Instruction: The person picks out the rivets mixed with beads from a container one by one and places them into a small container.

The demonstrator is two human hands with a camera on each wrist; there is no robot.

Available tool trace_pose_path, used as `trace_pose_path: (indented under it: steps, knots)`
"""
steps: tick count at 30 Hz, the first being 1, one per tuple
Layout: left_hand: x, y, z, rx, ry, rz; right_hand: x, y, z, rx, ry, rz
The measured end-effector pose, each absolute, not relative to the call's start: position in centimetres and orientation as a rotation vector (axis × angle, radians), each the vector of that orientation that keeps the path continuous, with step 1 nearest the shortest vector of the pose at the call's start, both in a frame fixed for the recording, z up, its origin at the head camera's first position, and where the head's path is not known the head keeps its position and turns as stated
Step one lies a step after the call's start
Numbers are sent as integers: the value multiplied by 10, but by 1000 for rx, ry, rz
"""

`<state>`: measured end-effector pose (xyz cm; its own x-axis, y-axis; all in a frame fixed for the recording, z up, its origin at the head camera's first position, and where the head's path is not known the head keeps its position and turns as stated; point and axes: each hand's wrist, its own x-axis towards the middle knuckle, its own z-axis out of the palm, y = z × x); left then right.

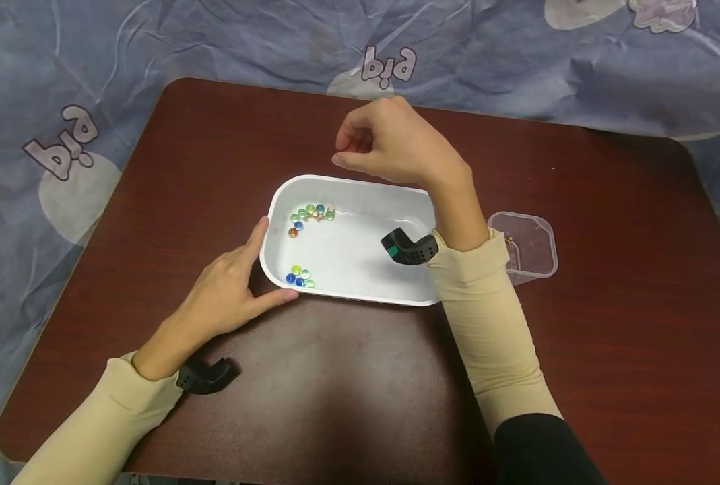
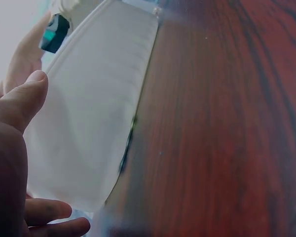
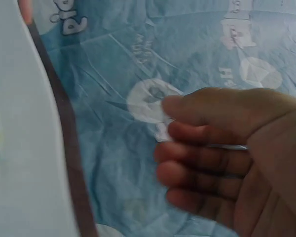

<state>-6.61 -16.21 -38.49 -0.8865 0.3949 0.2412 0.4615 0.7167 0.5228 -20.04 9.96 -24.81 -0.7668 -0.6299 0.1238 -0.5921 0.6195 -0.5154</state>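
A white rectangular tray (image 1: 353, 252) lies on the table with glass marbles in two groups at its left end. The far-left group (image 1: 302, 213) has small gold-coloured pieces (image 1: 316, 216) among it; the near-left group (image 1: 300, 277) is blue, green and yellow. My left hand (image 1: 223, 283) rests against the tray's near-left corner, fingers along the left side and thumb on the near rim. Its thumb (image 2: 27, 101) touches the outer wall in the left wrist view. Raised above the tray's far edge, my right hand (image 3: 227, 153) has loosely bent fingers and nothing visible in them.
A clear plastic box (image 1: 538, 252) stands right of the tray, partly behind the right forearm, with a small gold-coloured piece (image 1: 508, 240) in it. Brown tabletop (image 1: 626, 269) surrounds both containers. Patterned blue-grey cloth (image 1: 226, 47) hangs beyond the table's far edge.
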Motion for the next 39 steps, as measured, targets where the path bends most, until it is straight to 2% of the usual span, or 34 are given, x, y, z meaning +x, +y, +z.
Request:
trace_pose_path:
  steps: [6,19,39]
  knots:
    - [-67,-162,-386,-709,-2802,-909,-205,83,-272,-1156,2654,-959]
    - [-66,-163,-384,-690,-2842,-889,-210,63,-300,-1188,2472,-775]
    - [-66,-163,-384,-684,-2860,-887,-204,48,-320,-1238,2428,-548]
